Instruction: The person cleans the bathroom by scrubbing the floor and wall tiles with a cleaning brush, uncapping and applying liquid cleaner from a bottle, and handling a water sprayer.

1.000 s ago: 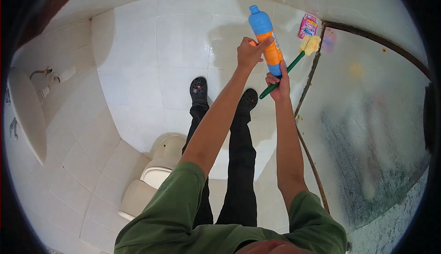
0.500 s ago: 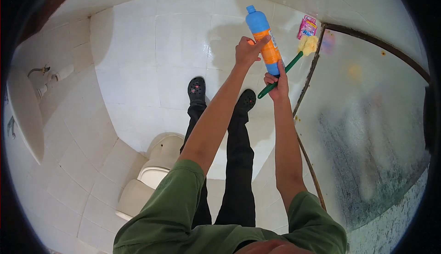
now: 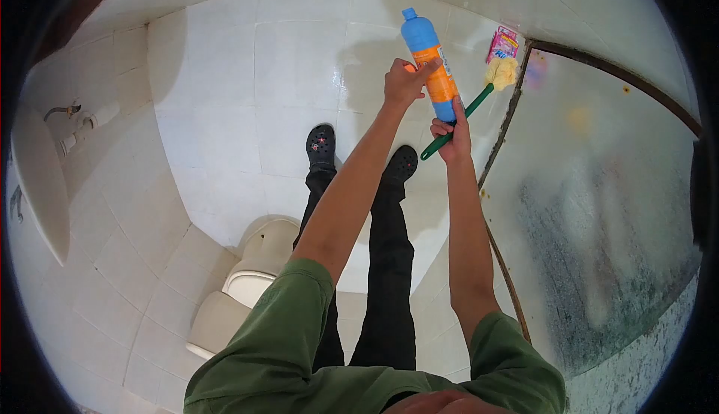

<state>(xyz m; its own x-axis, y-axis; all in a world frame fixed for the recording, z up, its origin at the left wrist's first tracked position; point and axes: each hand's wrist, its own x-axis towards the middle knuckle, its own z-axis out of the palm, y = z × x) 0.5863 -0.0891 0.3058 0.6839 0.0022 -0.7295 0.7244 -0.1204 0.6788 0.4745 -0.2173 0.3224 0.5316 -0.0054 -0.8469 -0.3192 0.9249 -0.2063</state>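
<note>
A blue plastic bottle (image 3: 421, 33) with an orange label is tilted above the floor, its neck pointing away from me. My left hand (image 3: 405, 84) is closed around its middle, the thumb across the label. A small orange piece (image 3: 409, 68) shows beside the left fingers; I cannot tell whether it is a cap. My right hand (image 3: 454, 138) is closed on the green handle of a toilet brush (image 3: 479, 101) and also touches the bottle's base. The brush's pale yellow, fluffy head points away, overlapping a pink packet (image 3: 503, 44) in view.
Two black clogs (image 3: 321, 144) stand on white floor tiles (image 3: 217, 114). The toilet (image 3: 271, 253) is at lower left, below a sink (image 3: 41, 189) on the left wall. A stained, frosted panel (image 3: 599, 189) with a dark frame fills the right side.
</note>
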